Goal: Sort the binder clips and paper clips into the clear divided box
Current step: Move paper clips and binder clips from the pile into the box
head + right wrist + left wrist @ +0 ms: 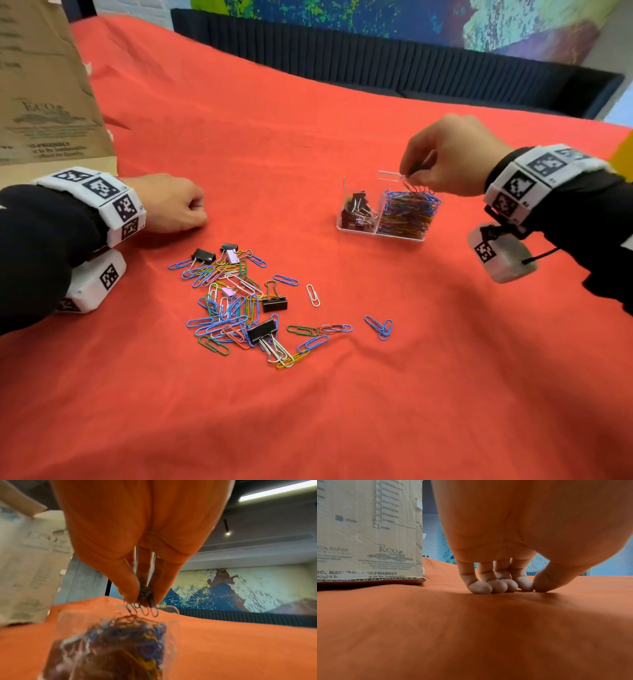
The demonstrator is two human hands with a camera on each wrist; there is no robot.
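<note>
Right hand (445, 156) pinching bunch of thin coloured wire paper clips (145, 604) over fuller compartment of clear plastic divided box (356, 205). Light, slippery, tangle-prone; best pinched mid-loop. Left hand (171, 204) loosely curled, empty, on red-covered tabletop (376, 394).

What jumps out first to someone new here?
The right hand pinches a bunch of paper clips just above the clear divided box, over its nearly full right compartment. A loose pile of clips lies on the red cloth, with the left hand resting nearby.
</note>
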